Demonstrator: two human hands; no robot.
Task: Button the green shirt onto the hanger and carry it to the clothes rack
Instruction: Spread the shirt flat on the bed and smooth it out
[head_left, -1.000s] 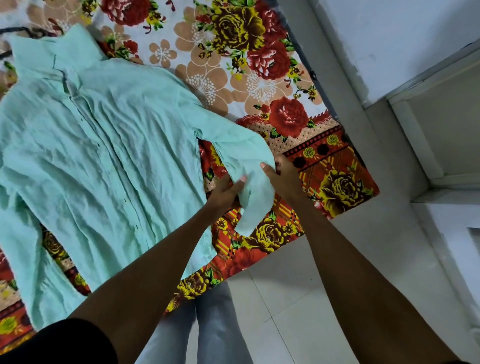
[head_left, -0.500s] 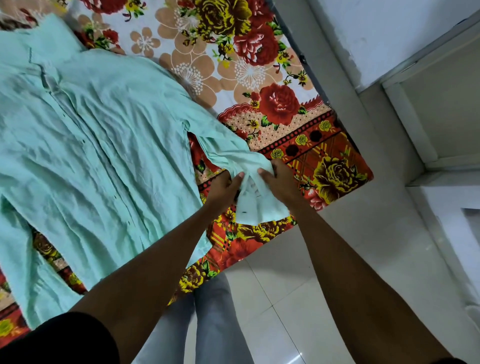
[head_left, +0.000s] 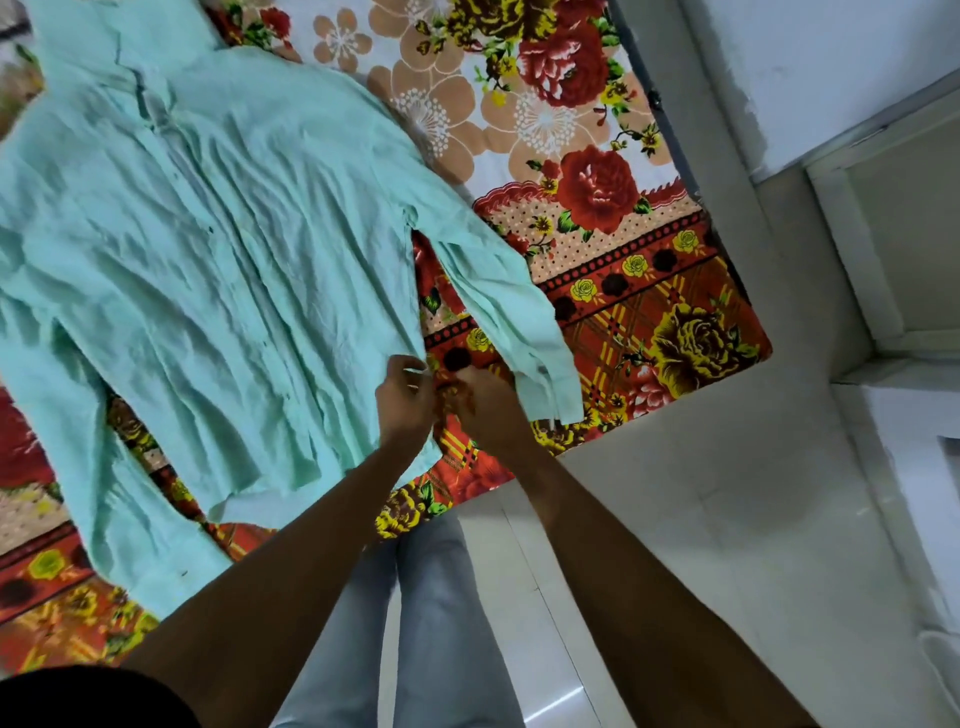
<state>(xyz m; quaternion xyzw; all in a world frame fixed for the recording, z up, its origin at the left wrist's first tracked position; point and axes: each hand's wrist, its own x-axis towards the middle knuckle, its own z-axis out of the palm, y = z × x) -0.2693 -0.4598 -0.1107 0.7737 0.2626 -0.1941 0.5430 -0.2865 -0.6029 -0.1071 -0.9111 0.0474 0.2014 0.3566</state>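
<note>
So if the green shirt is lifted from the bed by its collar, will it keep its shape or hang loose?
The green shirt will probably hang loose: its thin cloth lies full of wrinkles. The sleeve would likely dangle freely. It looks light, and may drag a little across the floral bedsheet.

Between the left hand (head_left: 405, 395) and right hand (head_left: 485, 402) lies only bare floral bedsheet (head_left: 623, 312). The green shirt (head_left: 208, 260) covers everything left of them; its sleeve (head_left: 509, 306) blocks the right.
</note>
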